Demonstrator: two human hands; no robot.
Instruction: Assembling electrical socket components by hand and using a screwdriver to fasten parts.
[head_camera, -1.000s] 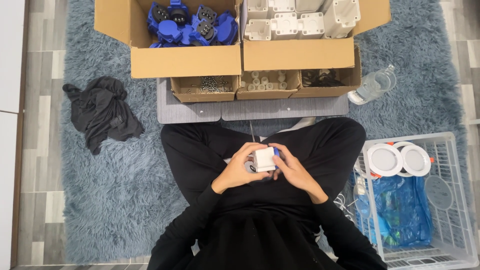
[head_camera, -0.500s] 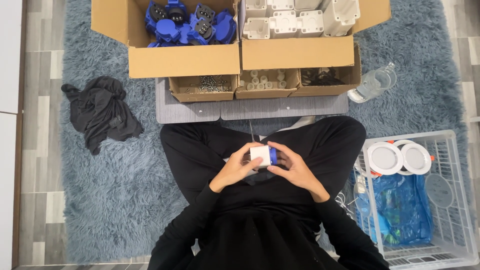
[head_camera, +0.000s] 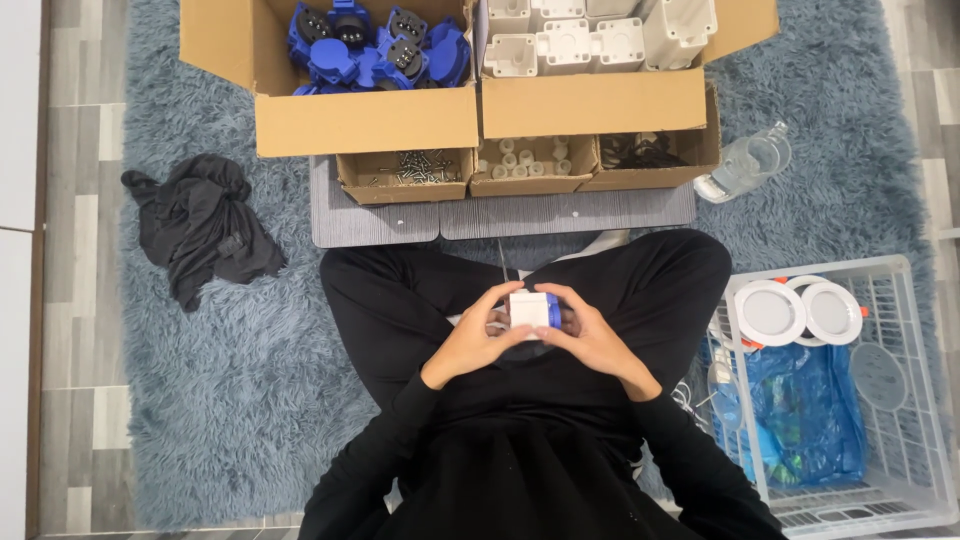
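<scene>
Both hands meeting over the lap, pinching a small white box with a blue part on its right side (head_camera: 530, 309). Left hand (head_camera: 475, 342) wrapped round the box's left and lower edge, fingers curled against it. Right hand (head_camera: 592, 338) pressed to the blue side, fingertips closing in from the right and above. Box held just above crossed legs in black trousers (head_camera: 640, 290), roughly level, close to the body.

Ahead on the shaggy grey-blue rug (head_camera: 220, 400), a grey mat (head_camera: 500, 215) bearing three small open cartons: screws (head_camera: 405, 172), small white pieces (head_camera: 530, 160), dark bits (head_camera: 640, 152). Behind them, two large cardboard boxes side by side, the left one (head_camera: 365, 120) full of blue socket parts (head_camera: 375, 50), the right one (head_camera: 590, 100) full of white housings (head_camera: 565, 40). Clear plastic bottle (head_camera: 742, 162) lying just right of the mat. Crumpled black cloth (head_camera: 200, 225) well off to the left. White wire basket (head_camera: 900, 300) at the right, holding round white discs (head_camera: 800, 312) and a blue bag (head_camera: 805, 420).
</scene>
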